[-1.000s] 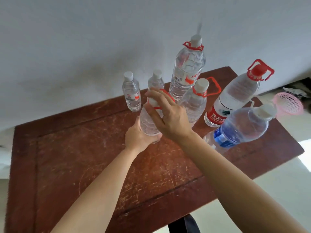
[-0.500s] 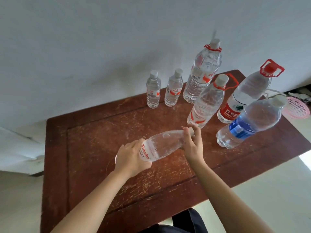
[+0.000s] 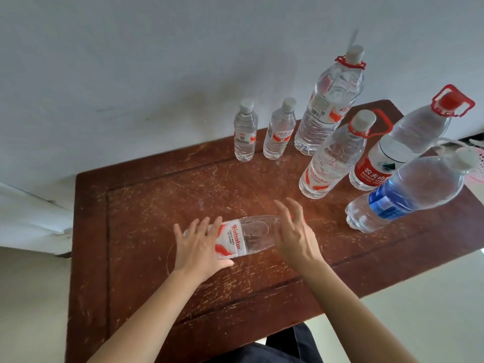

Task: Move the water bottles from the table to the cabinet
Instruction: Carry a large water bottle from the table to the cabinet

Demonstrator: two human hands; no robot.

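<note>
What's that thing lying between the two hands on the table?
A clear water bottle with a red-and-white label lies on its side between the left hand and the right hand. The head view shows it.

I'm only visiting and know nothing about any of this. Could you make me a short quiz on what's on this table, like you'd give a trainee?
1. How many bottles stand upright on the table?
2. True or false: the lying bottle has a blue label.
3. The left hand rests on: A) the lying bottle, B) a small upright bottle, C) bare wood.
Key: 1) six; 2) false, it is red and white; 3) A.
</note>
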